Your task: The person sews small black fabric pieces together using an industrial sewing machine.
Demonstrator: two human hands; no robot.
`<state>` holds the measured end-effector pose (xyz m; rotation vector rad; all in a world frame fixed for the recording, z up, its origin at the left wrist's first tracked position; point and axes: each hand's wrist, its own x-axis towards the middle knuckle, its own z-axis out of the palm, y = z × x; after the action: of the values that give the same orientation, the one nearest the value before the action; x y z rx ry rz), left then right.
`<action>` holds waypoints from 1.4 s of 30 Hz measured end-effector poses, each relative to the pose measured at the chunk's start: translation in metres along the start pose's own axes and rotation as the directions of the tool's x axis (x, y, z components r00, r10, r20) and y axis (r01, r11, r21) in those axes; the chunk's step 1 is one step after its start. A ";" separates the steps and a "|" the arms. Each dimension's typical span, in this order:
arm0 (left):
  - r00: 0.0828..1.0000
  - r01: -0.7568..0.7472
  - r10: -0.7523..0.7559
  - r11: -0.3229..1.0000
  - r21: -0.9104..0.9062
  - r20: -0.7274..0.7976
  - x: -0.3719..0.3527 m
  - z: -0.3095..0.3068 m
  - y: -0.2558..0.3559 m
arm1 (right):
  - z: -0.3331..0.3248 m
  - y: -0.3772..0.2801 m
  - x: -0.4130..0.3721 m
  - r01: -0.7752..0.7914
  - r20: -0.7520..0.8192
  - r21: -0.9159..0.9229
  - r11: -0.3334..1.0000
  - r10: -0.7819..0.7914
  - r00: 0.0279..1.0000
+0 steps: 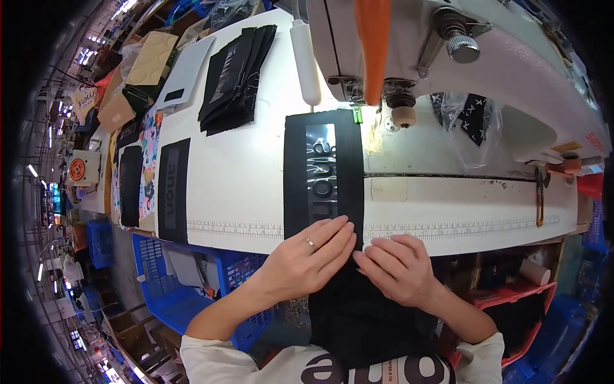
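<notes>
With the black lettered fabric panel (324, 171) at twelve o'clock from the left hand (304, 264) and eleven from the right hand (398, 270), fingers together, pinch impossible to tell, light, even pressure should keep it straight.

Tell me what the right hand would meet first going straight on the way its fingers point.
At the edge of the black cloth, the right hand would probably meet the left hand first; depth is unclear.
</notes>
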<state>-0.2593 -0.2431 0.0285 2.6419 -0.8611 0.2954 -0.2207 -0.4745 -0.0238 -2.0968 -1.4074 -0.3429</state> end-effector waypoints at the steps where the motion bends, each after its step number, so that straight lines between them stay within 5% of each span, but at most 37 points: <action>1: 1.000 -0.017 0.017 1.000 0.023 -0.008 0.000 0.002 0.000 | 0.000 0.001 0.000 -0.001 -0.004 -0.001 1.000 0.001 1.000; 4: 0.999 -0.039 0.041 0.997 0.070 -0.024 0.001 0.002 -0.001 | -0.003 -0.002 0.008 -0.020 0.002 -0.006 1.000 0.020 1.000; 7: 0.992 0.108 -0.087 0.963 -0.248 0.096 0.011 -0.011 -0.014 | -0.007 -0.002 0.013 -0.019 0.015 -0.009 1.000 0.019 1.000; 9: 0.978 0.130 -0.166 0.958 -0.256 -0.123 0.032 -0.004 -0.052 | -0.009 -0.003 0.014 -0.006 0.052 -0.002 1.000 0.006 0.999; 11: 0.862 0.423 -0.424 0.904 -0.068 -0.277 0.066 -0.001 -0.088 | -0.013 -0.005 0.017 0.012 0.076 -0.013 1.000 -0.011 0.997; 18: 0.801 0.534 -0.540 0.840 -0.099 -0.260 0.093 0.013 -0.126 | -0.021 0.004 0.027 0.055 0.162 -0.061 0.997 -0.044 0.986; 24: 0.656 0.404 -0.263 0.914 0.035 -0.708 0.133 0.045 -0.209 | -0.017 0.066 0.083 -0.037 0.194 -0.060 0.997 0.048 0.980; 36: 0.611 0.533 -0.398 0.846 -0.016 -0.684 0.161 0.071 -0.266 | -0.004 0.088 0.104 -0.039 0.174 -0.215 0.976 0.078 0.982; 42: 0.713 0.262 -0.360 0.933 -0.249 -0.602 0.137 0.041 -0.230 | -0.004 0.089 0.103 -0.057 0.148 -0.171 0.984 0.083 0.986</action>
<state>-0.0085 -0.1574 -0.0280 2.2362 -0.1864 0.9364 -0.0978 -0.4232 0.0036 -2.3469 -1.4306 -0.2831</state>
